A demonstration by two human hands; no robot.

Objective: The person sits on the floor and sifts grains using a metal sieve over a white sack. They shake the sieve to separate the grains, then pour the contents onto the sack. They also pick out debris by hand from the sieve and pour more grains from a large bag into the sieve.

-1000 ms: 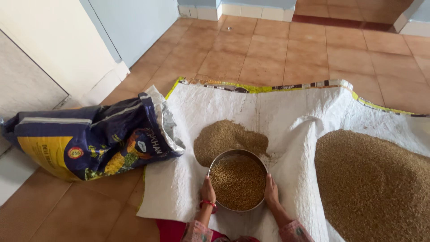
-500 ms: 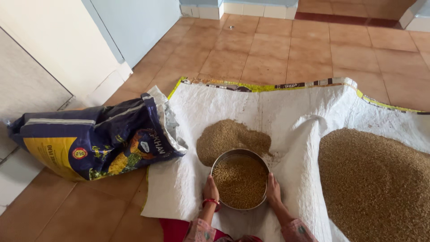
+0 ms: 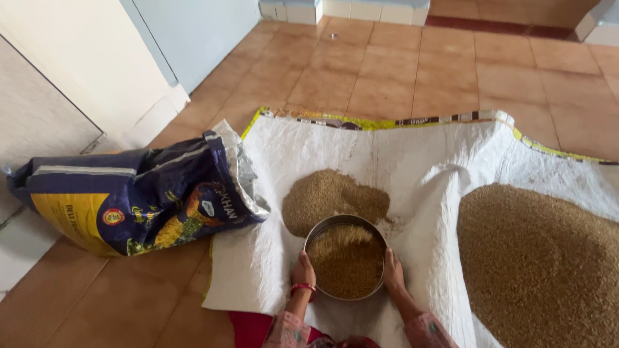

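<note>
Hands gripped opposite sides of one round metal sieve [image 3: 345, 258]: the left hand [image 3: 302, 272] pressed against its left rim, fingers curled on the wall, and the right hand [image 3: 393, 270] pressed the same way on the right rim, so the pan sat clamped between the two palms. Holding it at both sides probably kept the pan level, so the brown grain inside could slide about without spilling; the grain lay banked toward the far edge, away from the wrists. The sieve sat low over the white woven sheet [image 3: 309, 154], apparently so anything falling through would land on the cloth rather than the tiled floor [image 3: 387, 71].

Just beyond the grip lay a small grain heap [image 3: 332, 196], its near edge touching the sieve's far rim. Well to the right of the right hand spread a large grain heap [image 3: 541, 258]. Off to the left of the left hand lay one dark blue and yellow sack [image 3: 135, 200], on its side with its open mouth toward the sheet.

Counted: two hands, one sieve, two heaps, one sack, one sheet
</note>
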